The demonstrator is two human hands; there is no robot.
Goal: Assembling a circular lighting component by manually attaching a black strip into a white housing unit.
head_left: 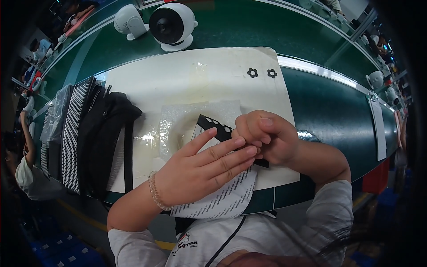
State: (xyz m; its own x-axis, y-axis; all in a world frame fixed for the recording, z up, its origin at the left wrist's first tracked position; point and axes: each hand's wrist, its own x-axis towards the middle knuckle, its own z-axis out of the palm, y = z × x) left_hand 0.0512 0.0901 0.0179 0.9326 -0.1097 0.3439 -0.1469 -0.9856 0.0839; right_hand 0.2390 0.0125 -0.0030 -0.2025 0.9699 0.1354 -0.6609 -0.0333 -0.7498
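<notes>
My left hand (202, 169) lies with its fingers stretched out, palm down, over a black strip with a row of round holes (213, 129). Its fingertips meet my right hand (269, 135), whose fingers are curled closed over the strip's far right part. Whatever those curled fingers may pinch is hidden. Under my left hand, a white printed backing sheet (227, 200) hangs toward the table's front edge. Behind the strip, a pale ring (171, 133) sits on a translucent foam sheet (218, 107), partly covered by my hands.
A cream board (151, 80) covers the green table, with two black flower-shaped pieces (252, 75) on it. Black fabric (109, 118) and a white-dotted sheet (73, 138) are stacked left. Two white round devices (173, 26) stand at the back. Other people sit far off.
</notes>
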